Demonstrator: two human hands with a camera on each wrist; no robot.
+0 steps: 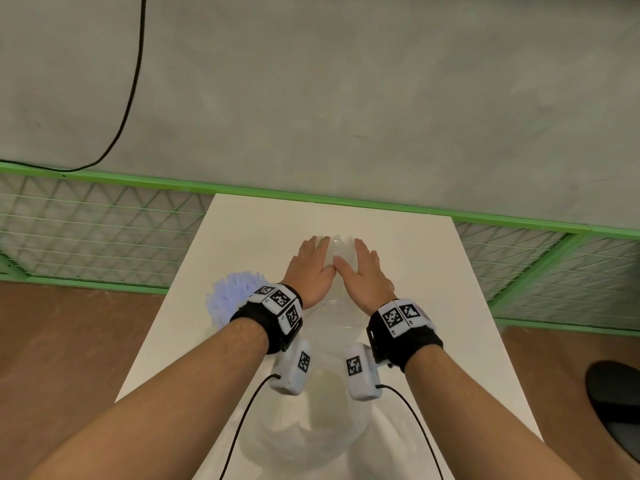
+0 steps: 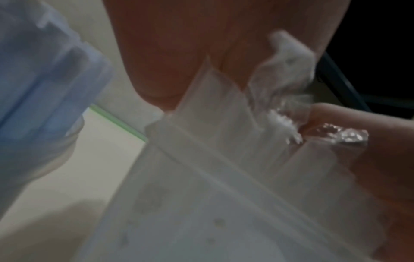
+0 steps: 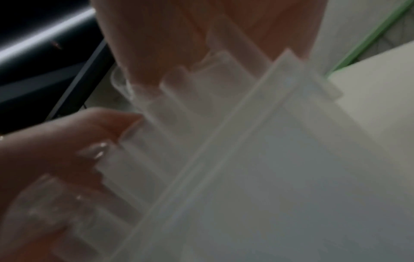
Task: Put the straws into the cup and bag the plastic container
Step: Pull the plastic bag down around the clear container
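Note:
A clear ribbed plastic container (image 1: 337, 249) lies at the middle of the white table (image 1: 450, 341). My left hand (image 1: 311, 261) and right hand (image 1: 364, 266) lie side by side over it, thumbs touching, and grip its far end. Up close, the container's ribbed wall and rim (image 2: 201, 177) sit between my left palm and thumb, with crinkled clear film by the thumb. The right wrist view shows the same ribbed wall (image 3: 224, 141) held between thumb and fingers. A clear cup full of pale blue straws (image 1: 232, 296) stands just left of my left wrist, also blurred in the left wrist view (image 2: 44, 79).
A white plastic bag (image 1: 322, 427) lies on the table's near part, under my wrists. A green wire fence (image 1: 104, 230) runs along the table's far edge. A black cable (image 1: 131, 81) crosses the grey floor beyond. A dark object (image 1: 616, 403) sits on the floor at the right.

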